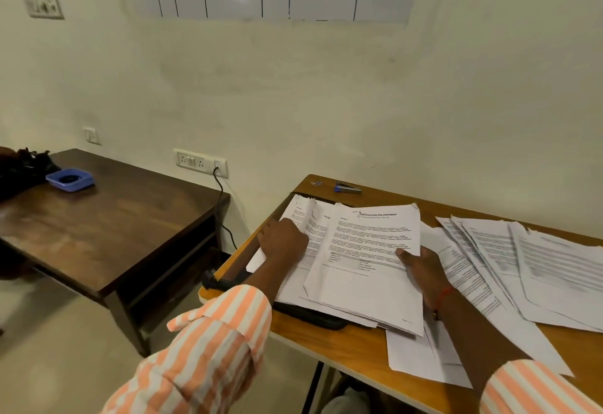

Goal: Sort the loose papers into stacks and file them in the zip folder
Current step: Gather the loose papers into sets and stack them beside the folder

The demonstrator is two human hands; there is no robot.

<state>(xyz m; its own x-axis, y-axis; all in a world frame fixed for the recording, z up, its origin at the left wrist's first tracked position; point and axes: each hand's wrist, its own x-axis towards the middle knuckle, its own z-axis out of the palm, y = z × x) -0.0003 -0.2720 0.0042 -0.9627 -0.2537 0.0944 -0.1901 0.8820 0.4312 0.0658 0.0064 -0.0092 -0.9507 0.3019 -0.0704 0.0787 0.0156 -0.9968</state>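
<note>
A stack of printed papers lies on the black zip folder at the left end of the light wooden table. My right hand grips the right edge of the top sheets, thumb on the page. My left hand rests on the left side of the pile, fingers curled at the lifted page edges. More loose papers are fanned out over the right of the table, and some sheets stick out under my right forearm.
A blue stapler and a small blue item lie at the table's far edge. A dark wooden side table with a blue tray stands to the left across a gap. A cable hangs from the wall socket.
</note>
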